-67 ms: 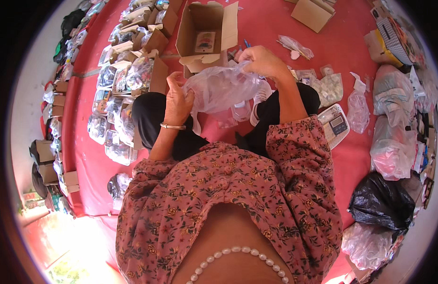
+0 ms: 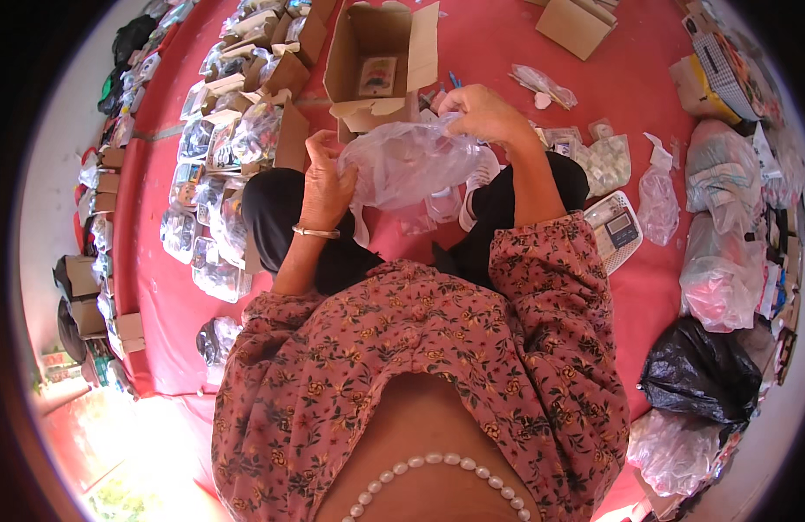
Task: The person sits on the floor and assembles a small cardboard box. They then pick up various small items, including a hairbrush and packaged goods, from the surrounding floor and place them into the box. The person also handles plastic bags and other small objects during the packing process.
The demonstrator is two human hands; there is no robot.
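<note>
Between my hands a clear plastic bag (image 2: 407, 165) is stretched out above the red floor covering, in front of my knees. My left hand (image 2: 328, 181) grips the bag's left edge, thumb and fingers closed on the film. At the upper right corner my right hand (image 2: 483, 116) pinches the film with its fingertips. Just beyond the bag stands an open cardboard box (image 2: 424, 48) with a flat printed packet (image 2: 378, 76) at its bottom. Below the bag, small clear packets (image 2: 442, 207) lie partly hidden by it.
Cardboard boxes (image 2: 291, 139) full of bagged goods line the left. A white scale or calculator-like device (image 2: 613, 230) lies beside my right knee, near a clear bag of pale pieces (image 2: 607, 161). Large plastic bags (image 2: 723, 270) and a black bag (image 2: 705, 370) are piled along the right.
</note>
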